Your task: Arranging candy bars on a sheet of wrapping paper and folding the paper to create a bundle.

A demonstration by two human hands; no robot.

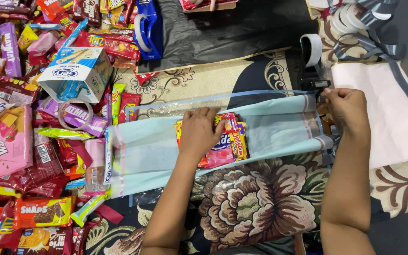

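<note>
**Snack bundle in pale wrap, hands at centre and right edge**

Head view. A sheet of pale blue translucent wrap [270, 130] lies spread flat on a floral carpet [256, 203], running left to right. It has a thin pink stripe near each short end and a clear plastic margin along its far side. The wrap is partly folded over a small stack of snack packets [232, 141]: red, yellow and pink wrappers, lying flat near the middle of the sheet.

Left hand [199, 132]: palm down, fingers spread and extended, pressing flat on the snack packets. It grips nothing; it rests on the stack.

Right hand [348, 108]: at the right end of the wrap, fingers curled closed, pinching something small at the wrap's edge. What exactly sits between the fingertips I cannot tell. Just beside this hand stands a black tape dispenser [313, 66] with a white roll.

Surroundings. To the left, a dense pile of assorted snack packs [29, 156] covers the carpet, among them an open white and blue carton [76, 73] and a loose roll of clear tape [74, 113]. At the far edge lie a blue tape dispenser [148, 28] and a black plastic sheet [232, 30]. To the right, white paper [378, 108] and grey ribbon [374, 42].
</note>
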